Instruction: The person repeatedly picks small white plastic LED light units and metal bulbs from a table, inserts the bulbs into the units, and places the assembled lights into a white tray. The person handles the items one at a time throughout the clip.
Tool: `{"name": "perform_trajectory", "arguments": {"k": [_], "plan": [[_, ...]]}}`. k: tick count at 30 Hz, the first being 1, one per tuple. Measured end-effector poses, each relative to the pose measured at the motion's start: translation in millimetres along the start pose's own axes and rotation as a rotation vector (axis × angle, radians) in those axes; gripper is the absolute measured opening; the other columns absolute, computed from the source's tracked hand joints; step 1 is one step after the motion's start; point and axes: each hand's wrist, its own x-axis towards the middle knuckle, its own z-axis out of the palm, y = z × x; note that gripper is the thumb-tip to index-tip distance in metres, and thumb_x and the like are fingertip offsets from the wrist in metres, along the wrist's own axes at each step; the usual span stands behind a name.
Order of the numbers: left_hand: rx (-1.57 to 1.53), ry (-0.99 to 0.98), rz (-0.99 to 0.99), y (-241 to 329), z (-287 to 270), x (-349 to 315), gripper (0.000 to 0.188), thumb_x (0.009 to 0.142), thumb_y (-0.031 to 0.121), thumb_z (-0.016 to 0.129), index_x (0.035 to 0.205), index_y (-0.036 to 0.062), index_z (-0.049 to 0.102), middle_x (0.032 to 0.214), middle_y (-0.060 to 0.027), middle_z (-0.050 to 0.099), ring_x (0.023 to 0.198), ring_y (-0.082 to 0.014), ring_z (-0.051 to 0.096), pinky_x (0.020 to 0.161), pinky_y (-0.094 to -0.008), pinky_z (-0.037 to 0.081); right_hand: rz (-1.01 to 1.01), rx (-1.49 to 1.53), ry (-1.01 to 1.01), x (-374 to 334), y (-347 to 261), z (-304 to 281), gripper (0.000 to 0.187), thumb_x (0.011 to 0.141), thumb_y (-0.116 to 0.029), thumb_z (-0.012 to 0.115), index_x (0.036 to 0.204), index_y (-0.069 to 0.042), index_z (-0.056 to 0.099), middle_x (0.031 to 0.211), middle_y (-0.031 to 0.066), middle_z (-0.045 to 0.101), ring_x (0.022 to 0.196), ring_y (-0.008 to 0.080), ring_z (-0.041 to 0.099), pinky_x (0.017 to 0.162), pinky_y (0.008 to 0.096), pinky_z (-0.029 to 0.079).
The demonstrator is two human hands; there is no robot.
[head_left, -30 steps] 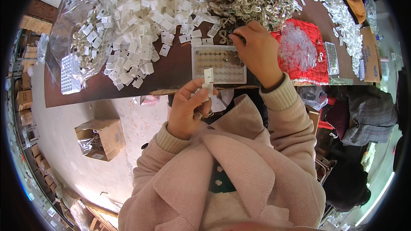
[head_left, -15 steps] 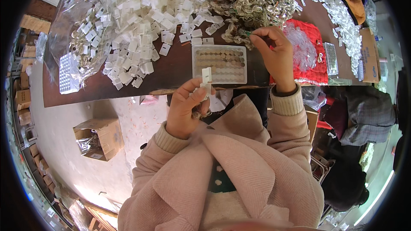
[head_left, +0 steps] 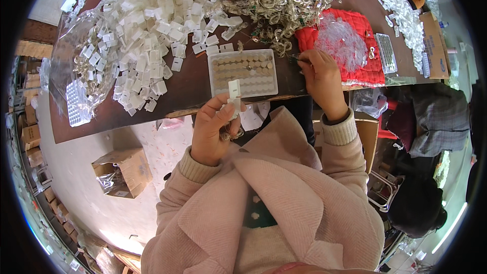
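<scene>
My left hand (head_left: 209,131) is closed on a small white plastic case (head_left: 234,89) with a slot in its face, held upright near the table's front edge. Thin silvery wire (head_left: 231,134) hangs below those fingers. Over the table edge, my right hand (head_left: 323,78) has its fingertips pinched on a tiny dark-green piece (head_left: 294,58), too small to make out fully. Beyond it lies a heap of tangled silvery wire bundles (head_left: 269,5) with green and orange bits. Between the hands sits a shallow white tray (head_left: 275,82) with rows of small round discs.
A large heap of white plastic cases (head_left: 147,25) covers the table's left part, beside a clear bag (head_left: 76,35) of parts. On the right lie a red cloth (head_left: 373,68) with clear plastic bits and a clear blister tray (head_left: 386,53). An open cardboard box (head_left: 134,172) stands on the floor.
My right hand has drawn back from the wire heap, toward me and to the right. The left hand still holds the white case. The whole view has shifted slightly.
</scene>
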Motion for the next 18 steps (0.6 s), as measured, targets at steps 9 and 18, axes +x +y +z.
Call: {"name": "perform_trajectory", "arguments": {"k": [9, 18], "plan": [[-0.01, 0.001, -0.007, -0.4, 1.0, 0.1, 0.026, 0.097, 0.016, 0.064, 0.117, 0.0012, 0.062, 0.1, -0.0098, 0.067, 0.062, -0.009, 0.049, 0.055, -0.0215, 0.039, -0.05, -0.002, 0.115, 4.0, -8.8, -0.9, 0.016, 0.082, -0.001, 0.07, 0.096, -0.006, 0.07, 0.086, 0.0113, 0.069, 0.077, 0.0269, 0.066, 0.074, 0.0375, 0.05], [0.028, -0.023, -0.004, 2.1, 6.7, -0.3, 0.027, 0.097, 0.016, 0.063, 0.119, 0.0006, 0.061, 0.101, -0.0082, 0.066, 0.061, -0.0071, 0.045, 0.054, -0.0211, 0.035, 0.316, 0.637, 0.272, 10.5, -16.3, -12.9, 0.016, 0.079, 0.005, 0.073, 0.094, -0.001, 0.07, 0.086, 0.0097, 0.068, 0.081, 0.0234, 0.068, 0.083, 0.0348, 0.055]]}}
